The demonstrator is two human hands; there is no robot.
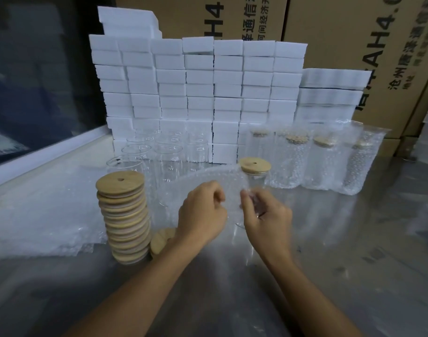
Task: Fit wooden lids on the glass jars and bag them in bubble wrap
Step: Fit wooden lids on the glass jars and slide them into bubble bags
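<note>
- head view looks down on a steel table (354, 276) with both forearms reaching in from 6 o'clock.
- left hand (203, 212) is curled, thumb and fingers pinching the near edge of a bubble wrap bag (208, 183) just left of centre.
- right hand (266, 215) is also curled, pinching the same bag edge at its 3 o'clock side; the two hands sit close together with a small gap between them.
- the bag is held up off the table and spreads away toward 11 o'clock from the hands.
- a lidded jar (255, 170) stands just behind the bag at 1 o'clock from the hands, its wooden lid (255, 164) seated on the rim, hole in the middle; the lower jar is partly hidden by the bag and the right hand.
- a tall stack of wooden lids (125, 215) stands at 9 o'clock from the left hand, leaning slightly.
- a loose lid (163, 240) lies on the table at the stack's base, partly under the left wrist.
- open glass jars (159, 152) are grouped at 11 o'clock, behind the stack, with no lids on.
- four bagged jars (317, 161) stand in a row at 2 o'clock, each in bubble wrap with a lid showing through.
- flat bubble wrap sheets (43, 222) lie at 9 o'clock on the far left of the table.
- white foam blocks (198, 88) are stacked as a wall at 12 o'clock.
- cardboard boxes (341, 32) with printed lettering rise behind the foam.
</note>
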